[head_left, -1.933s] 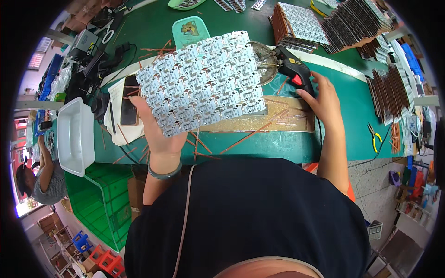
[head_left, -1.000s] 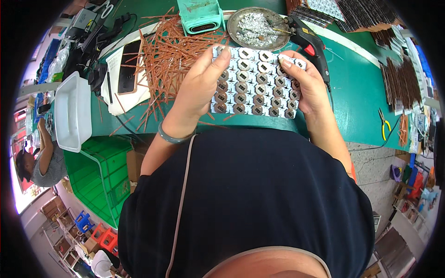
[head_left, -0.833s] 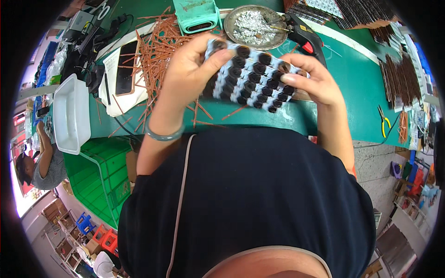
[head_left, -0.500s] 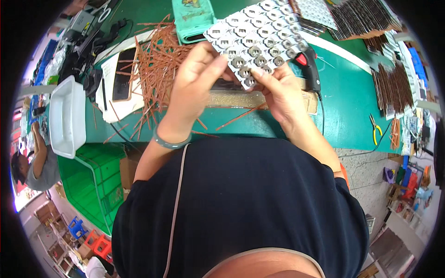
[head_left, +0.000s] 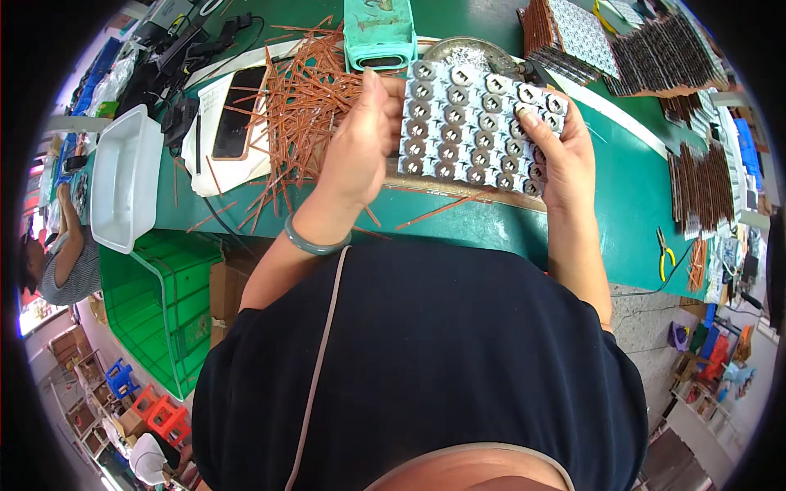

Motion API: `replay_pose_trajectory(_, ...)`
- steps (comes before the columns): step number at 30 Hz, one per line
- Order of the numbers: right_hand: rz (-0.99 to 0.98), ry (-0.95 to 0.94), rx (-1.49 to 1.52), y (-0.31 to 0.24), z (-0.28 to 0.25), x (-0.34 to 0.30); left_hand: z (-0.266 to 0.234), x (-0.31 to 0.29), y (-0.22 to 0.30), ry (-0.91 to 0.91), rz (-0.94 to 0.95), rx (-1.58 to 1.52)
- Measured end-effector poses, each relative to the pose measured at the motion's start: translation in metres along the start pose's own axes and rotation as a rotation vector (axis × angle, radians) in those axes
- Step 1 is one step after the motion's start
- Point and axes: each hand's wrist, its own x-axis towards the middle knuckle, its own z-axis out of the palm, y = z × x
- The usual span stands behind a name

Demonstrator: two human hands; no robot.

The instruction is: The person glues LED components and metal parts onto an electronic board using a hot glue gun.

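Observation:
A flat silvery panel [head_left: 470, 124] with rows of round, dark, slotted pieces lies tilted over the bench in front of me. My right hand [head_left: 565, 155] is closed on its right edge, thumb on top and the other fingers hidden underneath. Along the left edge is my left hand [head_left: 360, 143], its thumb raised off the panel and its fingers extended. Those fingertips meet or pass behind the edge; which of these, I cannot tell. Below the panel, part of a speckled board [head_left: 426, 185] shows on the green bench.
Thin reddish-brown strips [head_left: 303, 106] lie heaped to the left, beside a phone [head_left: 242, 114]. Behind the panel are a green container [head_left: 378, 29] and a round metal dish [head_left: 471, 51]. Stacked panels [head_left: 667, 53] stand at right, with yellow-handled pliers [head_left: 664, 255] nearer. A white tub [head_left: 123, 184] sits far left.
The panel has come nearer and turned squarer to me, showing more of its dark pieces. My left thumb has come off it; my right hand has moved to its right edge.

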Motion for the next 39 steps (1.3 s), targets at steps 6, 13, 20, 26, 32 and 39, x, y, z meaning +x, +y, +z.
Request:
replay_pose_trajectory(6,0.139,-0.070,0.310,0.004,0.010,-0.020,0.002,0.004,0.007,-0.695,-0.107,-0.645)
replay_pose_trajectory(13,-0.025,-0.047,0.013,0.008,0.020,-0.022,0.004,-0.005,-0.004,0.051,-0.005,0.016)
replay_pose_trajectory(20,0.272,-0.208,0.539,0.022,0.025,-0.022,0.007,-0.015,-0.003,-0.241,-0.135,-0.358)
replay_pose_trajectory(26,0.021,-0.099,-0.028,0.019,0.032,-0.025,0.023,-0.016,-0.014,-0.001,-0.032,0.186)
replay_pose_trajectory(32,0.290,-0.122,0.337,0.031,0.034,-0.019,0.003,-0.006,-0.028,-0.350,-0.115,-0.302)
replay_pose_trajectory(39,-0.089,-0.045,-0.101,0.048,0.031,-0.016,0.010,-0.012,-0.028,-0.114,-0.081,0.138)
